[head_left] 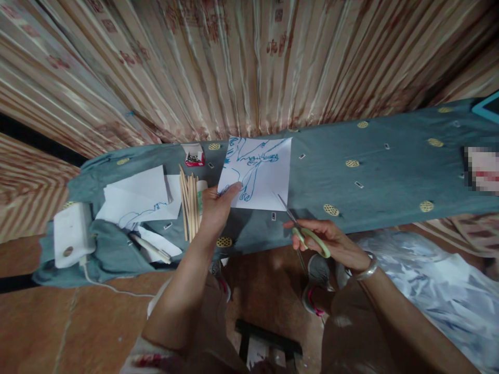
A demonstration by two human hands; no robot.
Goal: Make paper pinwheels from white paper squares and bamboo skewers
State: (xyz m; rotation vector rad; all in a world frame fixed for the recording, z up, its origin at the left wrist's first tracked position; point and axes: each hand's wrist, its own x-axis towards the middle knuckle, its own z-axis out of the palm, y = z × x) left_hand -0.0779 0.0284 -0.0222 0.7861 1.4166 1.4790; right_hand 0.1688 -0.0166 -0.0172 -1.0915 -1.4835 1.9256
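No readable text, curtain motifs illegible

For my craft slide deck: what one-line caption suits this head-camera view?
On a teal cloth, the left hand holds a blue-line drawing sheet; the right hand grips green-handled scissors.

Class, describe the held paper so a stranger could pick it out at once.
On the long table draped in blue-grey cloth, look just right of the wooden sticks. There the left hand pinches a white sheet; unlike the paper scraps farther left, it is whole and carries a large blue line drawing.
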